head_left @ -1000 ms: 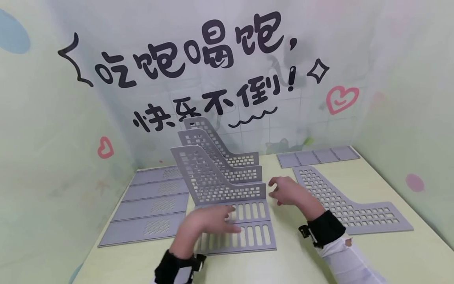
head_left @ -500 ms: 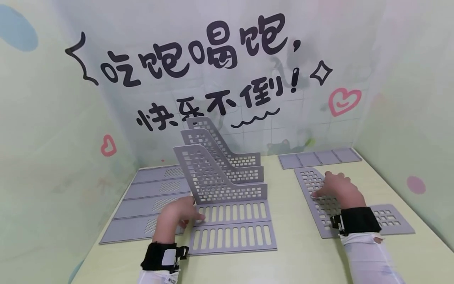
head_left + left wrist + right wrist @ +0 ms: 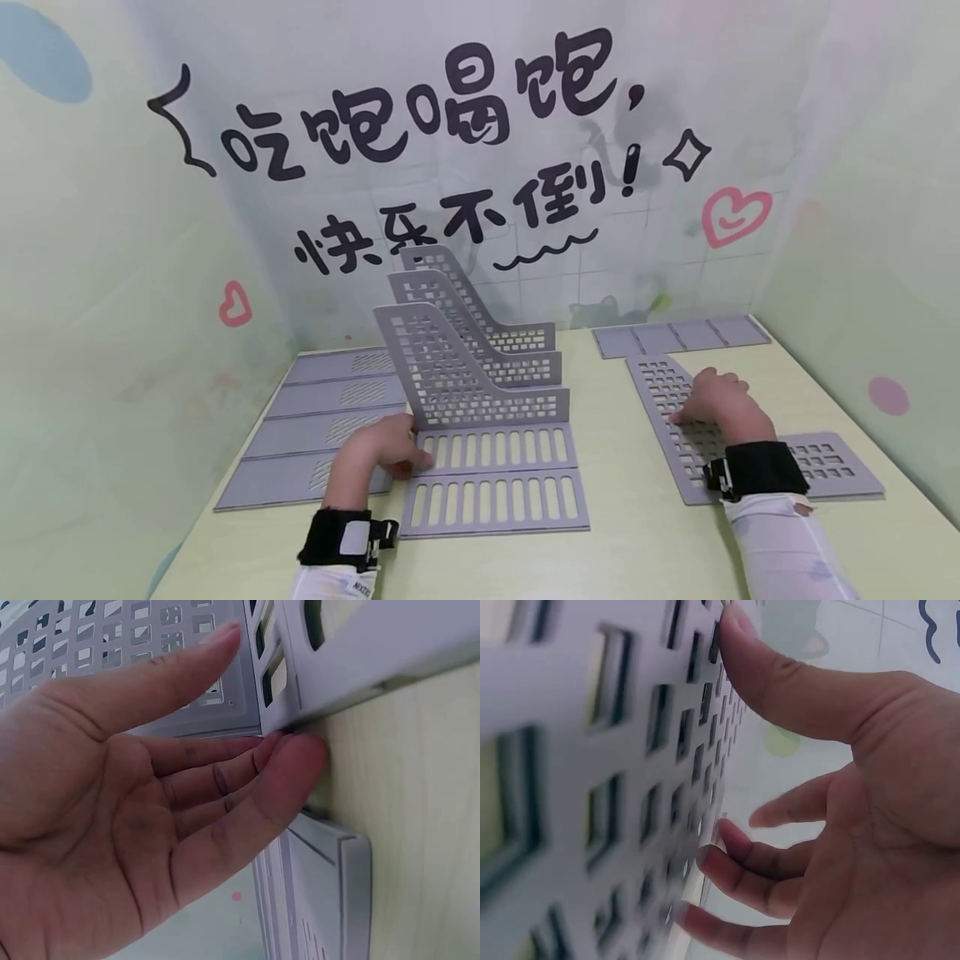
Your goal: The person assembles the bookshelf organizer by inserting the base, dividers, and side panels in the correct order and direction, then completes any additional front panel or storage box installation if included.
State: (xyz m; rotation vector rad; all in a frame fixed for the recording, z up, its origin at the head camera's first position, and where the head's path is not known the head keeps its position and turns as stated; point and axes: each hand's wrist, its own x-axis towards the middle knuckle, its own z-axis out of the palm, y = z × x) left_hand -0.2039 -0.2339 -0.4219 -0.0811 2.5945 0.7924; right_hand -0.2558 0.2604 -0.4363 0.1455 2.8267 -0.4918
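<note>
My left hand [image 3: 385,446] touches the left edge of the grey slotted base panel [image 3: 498,473] with its fingertips. In the left wrist view its fingers reach along the panel's corner, the thumb held apart above. Three upright grey perforated dividers [image 3: 491,406] stand one behind another on the base, high at the left and low at the right. My right hand [image 3: 723,404] is over a matching divider [image 3: 825,468] lying on the table. In the right wrist view the thumb tip is at the divider's holed face and several loosely bent fingers come to its far edge.
Left of the base lies a flat grey panel [image 3: 279,475] of several joined sections with slanted slots. A narrow grey panel [image 3: 682,337] lies at the back right of the pale table [image 3: 615,550]. Printed cloth walls [image 3: 135,333] enclose the table at the back and sides.
My left hand has moved left from over the slotted base to its left edge. My right hand has moved right, from beside the standing dividers to the lying one.
</note>
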